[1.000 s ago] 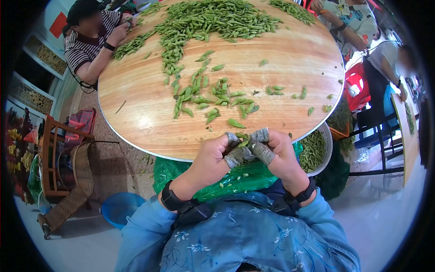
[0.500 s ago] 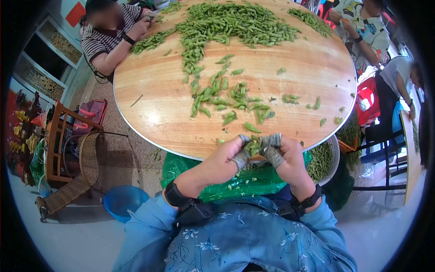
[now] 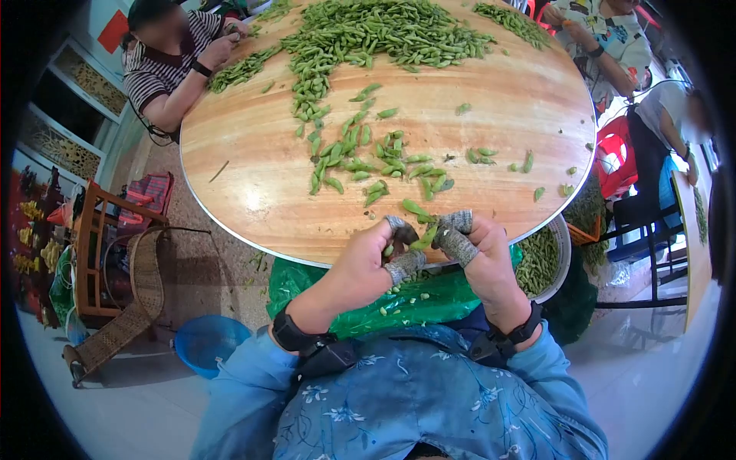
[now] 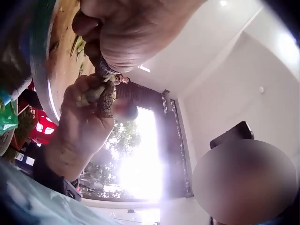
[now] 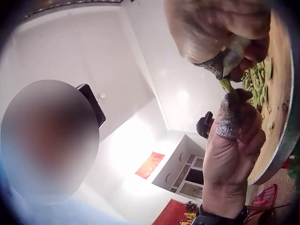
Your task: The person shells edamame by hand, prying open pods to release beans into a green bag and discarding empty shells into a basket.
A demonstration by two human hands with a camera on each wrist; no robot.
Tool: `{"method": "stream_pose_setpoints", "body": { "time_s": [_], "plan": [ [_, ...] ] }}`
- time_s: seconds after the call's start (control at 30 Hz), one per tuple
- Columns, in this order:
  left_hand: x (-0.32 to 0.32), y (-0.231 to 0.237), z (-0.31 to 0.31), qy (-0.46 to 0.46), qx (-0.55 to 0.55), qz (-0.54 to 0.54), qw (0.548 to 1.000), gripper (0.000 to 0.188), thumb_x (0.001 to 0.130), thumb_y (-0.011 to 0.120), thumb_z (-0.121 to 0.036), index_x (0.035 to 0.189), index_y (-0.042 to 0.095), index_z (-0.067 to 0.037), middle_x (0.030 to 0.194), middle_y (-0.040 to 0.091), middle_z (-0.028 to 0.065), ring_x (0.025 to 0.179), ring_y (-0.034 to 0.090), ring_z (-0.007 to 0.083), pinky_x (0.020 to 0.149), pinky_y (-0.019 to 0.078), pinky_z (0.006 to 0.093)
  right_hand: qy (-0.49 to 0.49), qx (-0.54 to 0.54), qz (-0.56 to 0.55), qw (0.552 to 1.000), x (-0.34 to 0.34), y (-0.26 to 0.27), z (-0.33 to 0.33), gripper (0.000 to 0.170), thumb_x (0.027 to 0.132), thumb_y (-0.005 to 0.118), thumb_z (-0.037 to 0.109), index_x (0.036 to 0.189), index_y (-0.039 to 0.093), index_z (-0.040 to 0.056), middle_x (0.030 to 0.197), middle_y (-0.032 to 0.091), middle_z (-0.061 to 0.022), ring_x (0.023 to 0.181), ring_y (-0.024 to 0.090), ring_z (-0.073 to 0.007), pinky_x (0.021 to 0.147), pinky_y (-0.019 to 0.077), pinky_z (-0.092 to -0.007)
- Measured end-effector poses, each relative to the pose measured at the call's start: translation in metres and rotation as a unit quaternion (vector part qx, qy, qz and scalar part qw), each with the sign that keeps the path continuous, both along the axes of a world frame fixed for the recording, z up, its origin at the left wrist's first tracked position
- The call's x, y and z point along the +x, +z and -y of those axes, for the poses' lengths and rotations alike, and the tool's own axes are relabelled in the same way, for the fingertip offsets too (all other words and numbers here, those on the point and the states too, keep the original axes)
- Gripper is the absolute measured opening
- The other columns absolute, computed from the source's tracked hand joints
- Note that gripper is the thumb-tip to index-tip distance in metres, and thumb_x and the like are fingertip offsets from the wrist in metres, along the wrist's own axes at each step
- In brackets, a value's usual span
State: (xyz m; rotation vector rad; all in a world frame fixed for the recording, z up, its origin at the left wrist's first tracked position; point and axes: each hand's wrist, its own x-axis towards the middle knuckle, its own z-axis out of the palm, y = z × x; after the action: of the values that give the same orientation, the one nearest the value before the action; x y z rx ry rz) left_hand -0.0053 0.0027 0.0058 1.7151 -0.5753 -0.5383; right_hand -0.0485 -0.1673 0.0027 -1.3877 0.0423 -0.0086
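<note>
Fingers [image 3: 458,247], grey-knit-capped: L hand [image 3: 363,258] + R hand [image 3: 491,258] pinched slim green bean pod [image 3: 423,239] | near edge, round light-wood table [image 3: 261,165] | light thumb squeeze prob. worked best, over green plastic sheet [image 3: 293,285]

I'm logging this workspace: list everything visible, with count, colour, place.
table: one, light brown, centre
bean pods: many, green, across table
tub: one, white, right, below table
plastic sheet: one, green, below near edge
basin: one, blue, left floor
woven seat: one, brown, left floor
plastic chair: one, red, right
other people: at least three, varied clothing, upper corners
held pod: one, green, near edge
left hand: one, grey finger covers, near edge
right hand: one, grey finger covers, near edge
</note>
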Motion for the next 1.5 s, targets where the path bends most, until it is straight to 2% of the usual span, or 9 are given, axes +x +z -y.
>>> {"method": "stream_pose_setpoints", "body": {
  "time_s": [0.4,0.7,0.77,0.93,1.1,1.2,1.27,1.37,1.5],
  "plan": [
    [-0.003,-0.003,0.001,0.04,-0.045,0.034,0.998,0.014,0.084,0.047,-0.015,0.078,0.049,-0.002,0.063,0.047,-0.0015,0.059,0.043,0.0054,0.051,0.0365,0.0212,0.007,-0.194,0.117,0.974,0.001,0.0,-0.003,0.01,0.077,0.054,0.001,0.087,0.055,-0.0021,0.077,0.058,-0.0028,0.073,0.053,-0.0084,0.064,0.0436,-0.0224],
    [-0.009,-0.003,-0.001,0.001,-0.084,0.072,0.994,0.016,0.084,0.049,-0.019,0.081,0.049,-0.004,0.062,0.046,-0.0031,0.056,0.04,0.004,0.048,0.0329,0.0191,0.026,-0.077,0.043,0.996,-0.003,-0.001,-0.001,0.012,0.077,0.054,-0.001,0.089,0.054,-0.0026,0.08,0.057,-0.0032,0.075,0.053,-0.009,0.066,0.0438,-0.0223],
    [-0.005,-0.005,-0.01,-0.034,-0.089,-0.188,0.977,0.012,0.084,0.049,-0.016,0.085,0.051,-0.004,0.064,0.05,-0.0013,0.055,0.043,0.003,0.047,0.0336,0.0179,0.046,-0.044,0.036,0.997,-0.004,-0.001,-0.001,0.012,0.078,0.053,-0.001,0.09,0.054,-0.0028,0.081,0.057,-0.0035,0.075,0.053,-0.0093,0.066,0.0439,-0.0223],
    [-0.009,-0.003,-0.014,-0.021,-0.181,-0.336,0.924,0.01,0.085,0.046,-0.016,0.085,0.051,-0.007,0.062,0.048,-0.0023,0.049,0.04,0.0025,0.042,0.0275,0.015,0.1,-0.001,0.042,0.994,-0.002,-0.003,-0.004,0.012,0.077,0.052,-0.002,0.089,0.054,-0.0034,0.082,0.056,-0.0045,0.075,0.053,-0.0108,0.066,0.0439,-0.0228],
    [-0.006,-0.001,-0.017,-0.016,-0.227,-0.431,0.873,0.011,0.084,0.041,-0.008,0.087,0.051,-0.007,0.064,0.048,-0.0015,0.052,0.041,0.0022,0.043,0.0261,0.0144,0.118,-0.149,0.113,0.975,0.003,0.001,-0.006,0.011,0.075,0.054,-0.002,0.086,0.056,-0.001,0.078,0.056,-0.0045,0.074,0.054,-0.0111,0.061,0.0441,-0.0244],
    [-0.003,-0.005,-0.015,0.064,-0.139,-0.368,0.917,0.016,0.08,0.037,-0.002,0.087,0.051,-0.005,0.067,0.05,-0.0004,0.056,0.044,0.0051,0.044,0.0312,0.0182,0.058,-0.225,0.173,0.957,0.003,0.007,-0.015,0.011,0.076,0.054,-0.002,0.086,0.057,0.0004,0.078,0.057,-0.0048,0.074,0.054,-0.0108,0.061,0.0446,-0.0239],
    [0.008,-0.019,-0.027,0.067,-0.08,-0.053,0.993,0.017,0.077,0.038,0.0,0.086,0.052,-0.003,0.067,0.051,0.0012,0.06,0.047,0.0081,0.046,0.0365,0.0248,0.011,-0.17,0.145,0.975,0.003,-0.002,-0.008,0.011,0.076,0.054,-0.002,0.087,0.057,-0.0002,0.08,0.058,-0.0057,0.075,0.054,-0.0112,0.062,0.0447,-0.0235],
    [0.025,-0.011,-0.045,0.116,0.029,0.136,0.983,0.009,0.079,0.044,-0.001,0.084,0.052,-0.002,0.07,0.052,0.0007,0.053,0.046,0.0104,0.047,0.0375,0.0215,-0.055,-0.122,0.123,0.983,0.001,0.0,0.018,0.013,0.078,0.051,-0.002,0.09,0.055,-0.0023,0.083,0.058,-0.0066,0.076,0.055,-0.0125,0.065,0.0446,-0.0227],
    [0.022,-0.008,-0.039,0.103,0.256,0.179,0.944,0.009,0.075,0.053,-0.005,0.084,0.053,-0.002,0.06,0.054,0.0092,0.056,0.055,0.0163,0.051,0.0415,0.0315,-0.112,-0.22,0.083,0.965,-0.015,0.002,0.072,0.017,0.08,0.047,-0.002,0.096,0.053,-0.0046,0.085,0.058,-0.0066,0.075,0.056,-0.0132,0.07,0.0439,-0.0228]
  ]
}}
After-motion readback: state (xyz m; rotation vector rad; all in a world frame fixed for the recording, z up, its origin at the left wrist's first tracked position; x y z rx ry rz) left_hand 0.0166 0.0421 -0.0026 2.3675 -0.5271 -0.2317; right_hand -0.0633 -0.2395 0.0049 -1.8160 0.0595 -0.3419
